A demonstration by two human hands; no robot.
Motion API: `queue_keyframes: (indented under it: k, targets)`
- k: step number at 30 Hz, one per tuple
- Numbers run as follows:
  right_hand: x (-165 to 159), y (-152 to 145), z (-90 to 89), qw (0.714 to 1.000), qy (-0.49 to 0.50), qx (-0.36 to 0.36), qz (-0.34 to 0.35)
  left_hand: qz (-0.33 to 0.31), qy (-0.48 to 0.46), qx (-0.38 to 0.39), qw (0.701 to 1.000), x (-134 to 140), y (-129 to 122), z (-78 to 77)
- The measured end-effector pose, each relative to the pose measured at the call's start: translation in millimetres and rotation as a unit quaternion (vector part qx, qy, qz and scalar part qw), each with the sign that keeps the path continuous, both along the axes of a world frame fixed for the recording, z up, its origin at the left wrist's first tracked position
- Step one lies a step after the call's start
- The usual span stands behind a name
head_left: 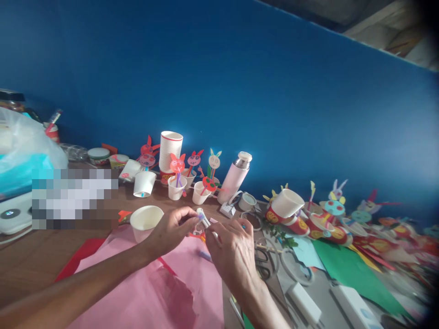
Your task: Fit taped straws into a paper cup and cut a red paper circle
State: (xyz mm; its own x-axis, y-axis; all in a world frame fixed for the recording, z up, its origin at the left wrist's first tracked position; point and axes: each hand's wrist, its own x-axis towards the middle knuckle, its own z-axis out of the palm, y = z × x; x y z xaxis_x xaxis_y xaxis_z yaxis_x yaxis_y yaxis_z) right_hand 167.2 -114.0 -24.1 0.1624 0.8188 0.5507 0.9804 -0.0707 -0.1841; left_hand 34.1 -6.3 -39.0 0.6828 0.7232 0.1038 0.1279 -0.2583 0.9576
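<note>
"So, doing what?"
"Apparently mid-adjustment, handling a small white cylinder (203,218); likely needing a steady two-handed hold next."
"Gripped how?"
"Pinched by left hand (172,230) and right hand (232,242), directly between both grips, near the pink paper's (137,285) far edge, short of the surface's (34,258) far edge."

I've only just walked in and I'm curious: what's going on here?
Someone's left grip and right grip hold a small pale object between them, its kind hard to make out, above pink paper. A white paper cup stands mouth up to their left. Farther back, cut-out animal faces stick up from small cups, near a pale pink flask.
</note>
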Motion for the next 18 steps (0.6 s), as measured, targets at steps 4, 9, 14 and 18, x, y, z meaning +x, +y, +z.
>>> queue_keyframes:
  k: [4,9,14,18]
  targets:
    - [3,1,-2.0,1.000,-0.010,0.005,0.002,0.000,0.002,-0.015,1.000,0,-3,4.1]
    - [8,3,-4.9,1.000,0.007,0.004,0.005,-0.008,-0.017,-0.068,0.998,1,-7,8.5]
    - [11,4,-3.2,0.999,0.048,-0.017,0.018,-0.043,-0.045,-0.137,0.989,2,-7,7.1]
    - [12,4,-1.1,0.993,0.106,-0.047,0.029,-0.063,-0.073,-0.189,0.977,2,-8,5.4]
